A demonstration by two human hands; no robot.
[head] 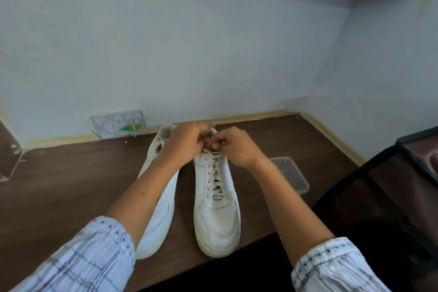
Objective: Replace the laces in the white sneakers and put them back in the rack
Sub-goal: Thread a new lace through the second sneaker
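I see two white sneakers side by side on the dark wooden tabletop, toes toward the near edge and heels toward the far edge by the wall. The right sneaker (216, 206) is laced up its front with a white lace (215, 180). The left sneaker (159, 208) lies just beside it, partly hidden under the left forearm.

Both hands meet over the collar of the right sneaker. The left hand (183, 143) has its fingers curled, pinching the lace at the top eyelets. The right hand (233, 146) also has curled fingers nipping the lace there, fingertips almost touching the other hand's.

A clear plastic container (290, 174) sits near the right sneaker, toward the right edge. A clear acrylic board (118, 123) leans against the wall at the far edge. A black rack (379, 185) stands off the right side.
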